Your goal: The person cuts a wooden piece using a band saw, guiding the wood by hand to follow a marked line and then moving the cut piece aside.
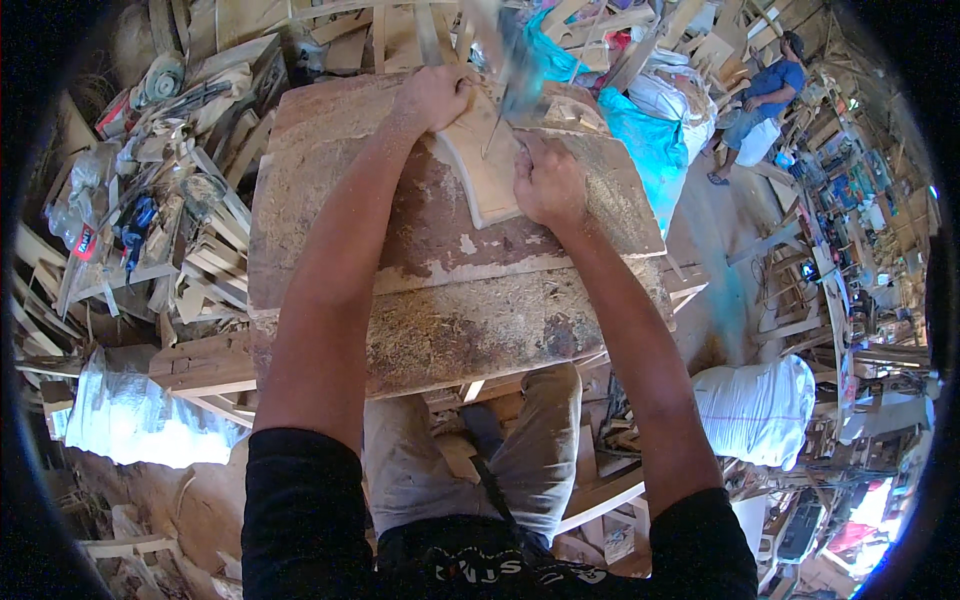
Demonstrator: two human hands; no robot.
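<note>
Wkbench: worn top, sawdust-covered. Wood board: flat on wkbench's far part, btwn both hands. R hand: fingers curled closed, gripping board's right edge. L hand: likewise closed, on far-left edge. Thin blade: at board, btwn hands.

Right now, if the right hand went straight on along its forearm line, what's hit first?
Likely the blurred upright part by the pale wooden board, ahead of the right hand; the thin saw blade stands just left of that line. Depth is unclear, so the blade could come first.
</note>
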